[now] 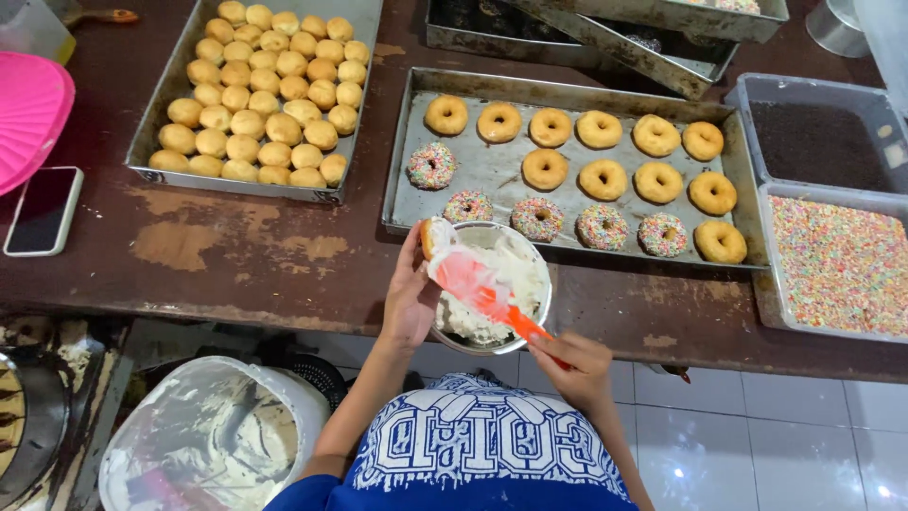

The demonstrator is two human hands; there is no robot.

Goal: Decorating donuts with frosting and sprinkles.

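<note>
The left hand (409, 301) grips a round golden doughnut (430, 237) at the rim of the round metal bowl of white cream (492, 284), which sits at the near edge of the dark brown wooden tabletop (236, 246). The right hand (572, 367) is closed around an orange-handled spatula (492, 298), its blade over the cream. Just beyond the bowl lies a rectangular metal tray (492, 170) of plain and sprinkled doughnuts.

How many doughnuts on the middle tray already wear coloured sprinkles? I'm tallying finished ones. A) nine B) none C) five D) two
C: five sprinkled doughnuts lie along the near and left side of the middle tray; the other rings there are bare.
</note>
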